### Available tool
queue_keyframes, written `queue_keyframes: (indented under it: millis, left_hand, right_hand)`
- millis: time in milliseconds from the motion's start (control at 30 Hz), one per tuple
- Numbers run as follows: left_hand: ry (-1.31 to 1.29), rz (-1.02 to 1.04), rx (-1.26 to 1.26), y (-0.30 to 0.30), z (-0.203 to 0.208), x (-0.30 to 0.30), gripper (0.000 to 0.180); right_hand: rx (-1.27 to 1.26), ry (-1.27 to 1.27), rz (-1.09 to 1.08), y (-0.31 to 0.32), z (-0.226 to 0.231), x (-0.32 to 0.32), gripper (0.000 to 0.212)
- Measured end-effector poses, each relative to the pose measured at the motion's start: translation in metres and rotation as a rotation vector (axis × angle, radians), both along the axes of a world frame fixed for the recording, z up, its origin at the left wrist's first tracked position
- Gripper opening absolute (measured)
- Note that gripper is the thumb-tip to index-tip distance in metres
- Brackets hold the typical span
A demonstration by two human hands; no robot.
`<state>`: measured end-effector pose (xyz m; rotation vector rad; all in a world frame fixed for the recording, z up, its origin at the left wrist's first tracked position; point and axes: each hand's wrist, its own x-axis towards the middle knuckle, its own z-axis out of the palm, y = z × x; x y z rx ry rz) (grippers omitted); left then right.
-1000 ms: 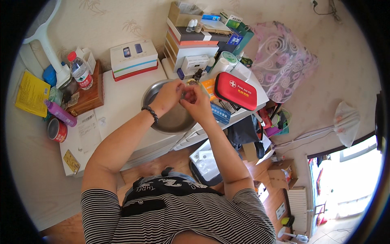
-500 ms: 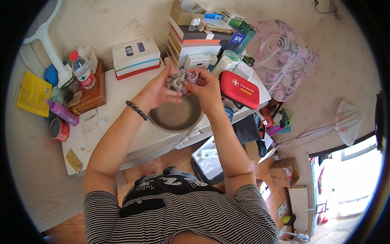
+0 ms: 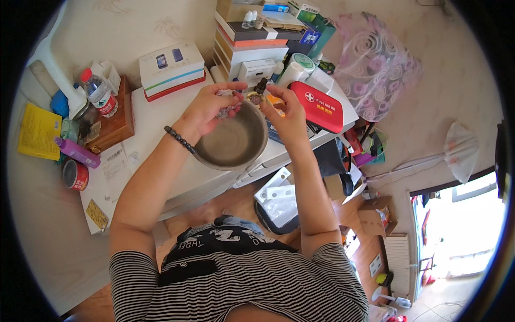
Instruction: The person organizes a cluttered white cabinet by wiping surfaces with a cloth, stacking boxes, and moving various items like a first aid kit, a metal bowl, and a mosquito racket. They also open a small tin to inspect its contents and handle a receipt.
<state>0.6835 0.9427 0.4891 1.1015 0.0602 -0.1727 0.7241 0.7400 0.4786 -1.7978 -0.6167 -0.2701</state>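
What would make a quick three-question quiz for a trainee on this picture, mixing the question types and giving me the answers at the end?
1. True or false: the round bowl is to the left of the red case.
2. Fill in the blank: the clear bottle at the picture's left has a ____ cap.
3. Multiple choice: what does the left hand hold?
A) the red case
B) a crumpled greyish-purple bundle
C) the clear bottle

Key: 1. True. 2. Red. 3. B.
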Motion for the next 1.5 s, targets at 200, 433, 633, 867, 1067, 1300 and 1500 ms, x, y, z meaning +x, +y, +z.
queue_keyframes:
  millis: [200, 433, 633, 867, 1067, 1300, 1500]
  left_hand:
    - [-0.057, -0.026, 0.518, -0.012, 0.033, -0.005, 0.021]
    - [-0.323, 0.069, 0.784, -0.013, 0.015, 0.014, 0.041]
    - [-0.431, 0.117, 0.852, -0.024, 0.008, 0.015, 0.046]
    - [-0.435, 0.135, 0.901, -0.031, -0.013, 0.014, 0.043]
    - [-0.536, 0.169, 0.918, -0.031, -0.028, 0.013, 0.035]
    - [-0.461, 0.167, 0.655, -0.015, -0.03, 0.0, 0.035]
    - [-0.526, 0.247, 0.444, 0.003, -0.024, -0.077, 0.056]
  right_hand:
    - [0.069, 0.226, 0.074, 0.0, -0.012, -0.007, 0.024]
    - [0.059, 0.155, 0.095, 0.007, -0.008, -0.01, 0.019]
    - [0.081, 0.136, 0.095, 0.011, -0.005, -0.011, 0.017]
    - [0.075, 0.103, 0.071, 0.018, -0.015, -0.009, 0.016]
    - [-0.023, 0.074, 0.067, 0.016, -0.021, -0.013, 0.018]
    - [-0.26, -0.021, 0.108, 0.027, 0.002, -0.029, 0.029]
    - [-0.155, -0.124, 0.194, 0.062, 0.006, -0.071, 0.044]
